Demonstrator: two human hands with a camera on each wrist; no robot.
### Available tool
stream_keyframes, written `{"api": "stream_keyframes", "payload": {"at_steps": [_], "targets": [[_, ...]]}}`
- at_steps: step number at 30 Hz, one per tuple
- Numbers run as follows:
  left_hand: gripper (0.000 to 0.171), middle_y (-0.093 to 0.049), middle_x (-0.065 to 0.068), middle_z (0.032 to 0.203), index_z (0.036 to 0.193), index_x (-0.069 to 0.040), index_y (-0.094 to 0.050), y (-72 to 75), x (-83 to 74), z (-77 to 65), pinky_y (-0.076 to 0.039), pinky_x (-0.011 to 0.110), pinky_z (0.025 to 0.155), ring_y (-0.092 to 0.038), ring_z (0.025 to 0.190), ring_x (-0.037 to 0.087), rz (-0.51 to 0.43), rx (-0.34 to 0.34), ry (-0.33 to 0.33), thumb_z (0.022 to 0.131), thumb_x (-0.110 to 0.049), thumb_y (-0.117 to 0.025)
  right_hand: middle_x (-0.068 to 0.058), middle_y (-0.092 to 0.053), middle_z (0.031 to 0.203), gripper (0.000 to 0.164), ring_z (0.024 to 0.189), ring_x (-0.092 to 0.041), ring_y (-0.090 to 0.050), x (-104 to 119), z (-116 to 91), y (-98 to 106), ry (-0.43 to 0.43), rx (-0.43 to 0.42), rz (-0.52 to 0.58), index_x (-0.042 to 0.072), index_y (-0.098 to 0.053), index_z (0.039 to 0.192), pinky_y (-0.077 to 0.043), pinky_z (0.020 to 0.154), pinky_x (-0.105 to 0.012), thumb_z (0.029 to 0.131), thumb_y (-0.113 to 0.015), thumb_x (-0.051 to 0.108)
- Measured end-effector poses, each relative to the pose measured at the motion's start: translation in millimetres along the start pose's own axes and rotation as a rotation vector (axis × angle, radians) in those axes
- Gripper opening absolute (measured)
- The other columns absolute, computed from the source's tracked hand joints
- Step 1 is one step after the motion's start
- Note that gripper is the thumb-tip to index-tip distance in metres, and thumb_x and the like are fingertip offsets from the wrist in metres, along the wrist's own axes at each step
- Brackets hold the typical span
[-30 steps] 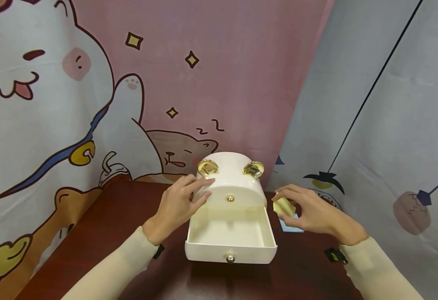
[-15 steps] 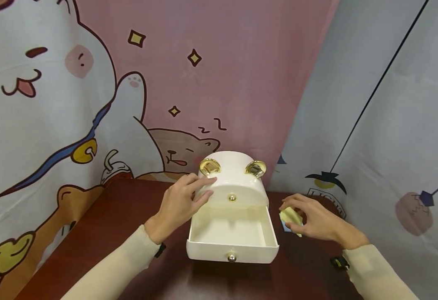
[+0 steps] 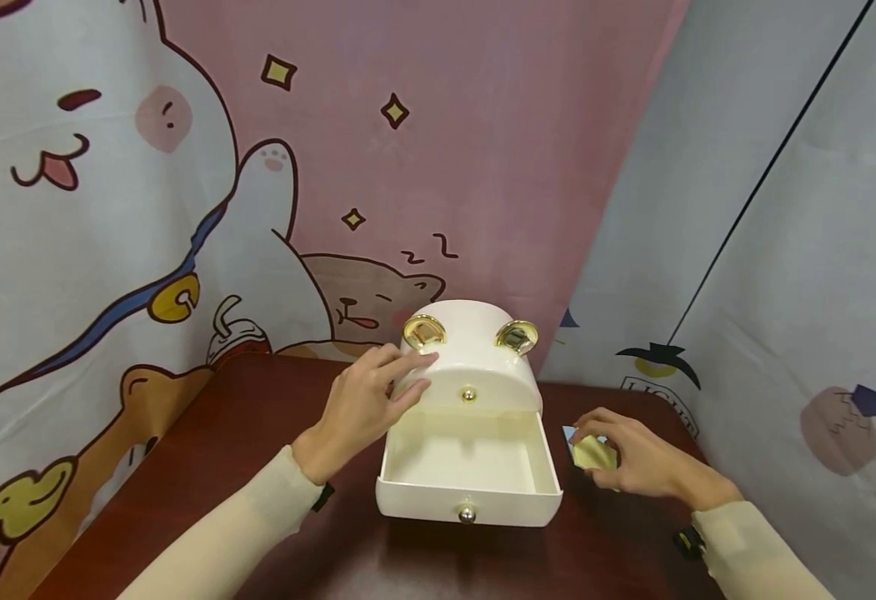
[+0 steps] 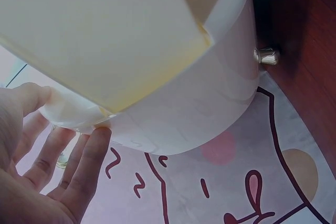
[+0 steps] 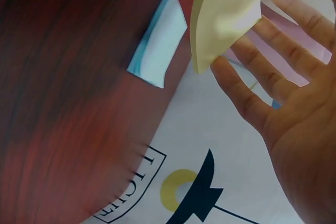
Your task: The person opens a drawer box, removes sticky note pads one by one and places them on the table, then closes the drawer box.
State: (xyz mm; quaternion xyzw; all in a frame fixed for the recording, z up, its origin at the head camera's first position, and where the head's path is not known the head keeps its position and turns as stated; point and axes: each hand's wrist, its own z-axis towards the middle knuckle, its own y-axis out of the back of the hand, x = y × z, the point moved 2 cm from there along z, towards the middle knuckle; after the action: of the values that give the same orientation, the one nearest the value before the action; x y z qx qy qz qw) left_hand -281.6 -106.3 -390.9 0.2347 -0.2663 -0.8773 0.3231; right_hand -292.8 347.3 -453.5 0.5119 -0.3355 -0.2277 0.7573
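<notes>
A white drawer box [image 3: 475, 367] with two gold ear-shaped pieces stands on the table in the head view. Its lower drawer [image 3: 469, 502] is pulled out, and its bare inside shows. My left hand [image 3: 355, 404] touches the left side of the box top with extended fingers, as the left wrist view also shows. To the right of the box, my right hand [image 3: 636, 458] holds a yellow sticky-note pad [image 5: 226, 14] between thumb and fingers. A light blue sticky-note pad [image 5: 160, 43] lies on the table close by, partly hidden in the head view.
The dark red-brown table [image 3: 295, 542] extends around the box. Behind it hangs a cartoon-printed cloth [image 3: 483, 167], close to the table's back and right edges. A small gold knob [image 3: 468, 395] marks the upper front; a silver knob [image 3: 467, 514] sits on the drawer.
My right hand has moved right and nearer with the yellow sticky-note pad, lower in the head view. The left hand stays at the box, and the head view has shifted slightly.
</notes>
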Motion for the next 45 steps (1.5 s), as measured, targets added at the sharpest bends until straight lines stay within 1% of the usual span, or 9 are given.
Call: {"api": "stream_keyframes", "payload": {"at_steps": [3,6,11,14,19,23,31,38,45], "targets": [[0.037,-0.065,0.002,0.086,0.139,-0.026,-0.087,0.0,-0.5,0.2,-0.035,0.019,0.059,-0.048,0.078,0.009,0.002,0.001,-0.001,0.103,-0.026,-0.093,0.004,-0.074,0.138,0.045,0.123,-0.018,-0.073,-2,-3,-3,0.007,0.036,-0.012,0.031,-0.083,0.121,-0.060,0.092,-0.034,0.080,-0.097,0.018],[0.037,-0.065,0.002,0.086,0.140,-0.025,-0.087,0.0,-1.1,0.2,-0.035,0.019,0.058,-0.048,0.077,0.009,0.004,0.001,-0.005,0.103,-0.026,-0.093,0.000,-0.075,0.141,0.049,0.123,-0.022,-0.074,-3,-6,-6,0.004,0.080,-0.010,0.032,-0.084,0.122,-0.058,0.091,-0.031,0.078,-0.096,0.016],[0.037,-0.065,0.002,0.086,0.140,-0.025,-0.087,0.5,-1.7,-0.1,-0.035,0.019,0.058,-0.049,0.078,0.010,0.009,-0.003,-0.012,0.103,-0.026,-0.093,0.000,-0.075,0.143,0.052,0.126,-0.028,-0.074,-6,-9,-12,-0.018,0.139,-0.025,0.033,-0.085,0.126,-0.061,0.094,-0.037,0.077,-0.097,0.018],[0.037,-0.065,0.002,0.086,0.140,-0.025,-0.087,0.8,-1.8,-0.1,-0.035,0.019,0.058,-0.049,0.078,0.010,0.009,-0.005,-0.012,0.103,-0.026,-0.093,0.001,-0.075,0.143,0.054,0.127,-0.028,-0.075,-7,-12,-16,-0.018,0.149,-0.047,0.033,-0.086,0.125,-0.063,0.098,-0.041,0.075,-0.098,0.018],[0.037,-0.064,0.002,0.086,0.140,-0.026,-0.087,0.9,-1.8,0.3,-0.035,0.019,0.059,-0.049,0.078,0.010,0.006,-0.004,-0.012,0.103,-0.026,-0.093,0.001,-0.077,0.141,0.056,0.122,-0.023,-0.075,-10,-16,-23,0.007,0.149,-0.057,0.032,-0.087,0.123,-0.061,0.092,-0.035,0.071,-0.097,0.015],[0.037,-0.065,0.002,0.086,0.140,-0.026,-0.087,1.0,-1.9,0.4,-0.035,0.019,0.058,-0.048,0.078,0.009,0.000,-0.005,-0.010,0.103,-0.025,-0.093,0.003,-0.077,0.140,0.057,0.122,-0.021,-0.076,-12,-19,-27,0.004,0.169,-0.069,0.034,-0.087,0.123,-0.061,0.092,-0.036,0.071,-0.097,0.013],[0.037,-0.065,0.001,0.087,0.140,-0.026,-0.087,-0.6,-1.0,-0.8,-0.036,0.019,0.059,-0.049,0.078,0.010,0.001,-0.002,-0.007,0.103,-0.026,-0.093,0.003,-0.077,0.141,0.057,0.122,-0.023,-0.076,-13,-23,-33,-0.012,0.198,-0.074,0.035,-0.086,0.124,-0.061,0.091,-0.036,0.072,-0.099,0.014],[0.037,-0.065,0.002,0.086,0.140,-0.026,-0.087,-0.7,-0.4,-0.9,-0.036,0.019,0.059,-0.049,0.078,0.009,0.001,-0.004,-0.008,0.103,-0.026,-0.093,0.003,-0.076,0.142,0.058,0.125,-0.027,-0.075,-12,-25,-34,-0.018,0.221,-0.085,0.036,-0.085,0.124,-0.064,0.097,-0.043,0.073,-0.101,0.014],[0.037,-0.065,0.002,0.087,0.141,-0.025,-0.087,0.4,-1.0,0.0,-0.036,0.019,0.059,-0.049,0.078,0.010,-0.001,0.001,-0.008,0.104,-0.025,-0.093,0.004,-0.076,0.143,0.055,0.127,-0.029,-0.075,-12,-25,-33,-0.057,0.249,-0.106,0.038,-0.085,0.124,-0.063,0.094,-0.042,0.076,-0.101,0.017]]}}
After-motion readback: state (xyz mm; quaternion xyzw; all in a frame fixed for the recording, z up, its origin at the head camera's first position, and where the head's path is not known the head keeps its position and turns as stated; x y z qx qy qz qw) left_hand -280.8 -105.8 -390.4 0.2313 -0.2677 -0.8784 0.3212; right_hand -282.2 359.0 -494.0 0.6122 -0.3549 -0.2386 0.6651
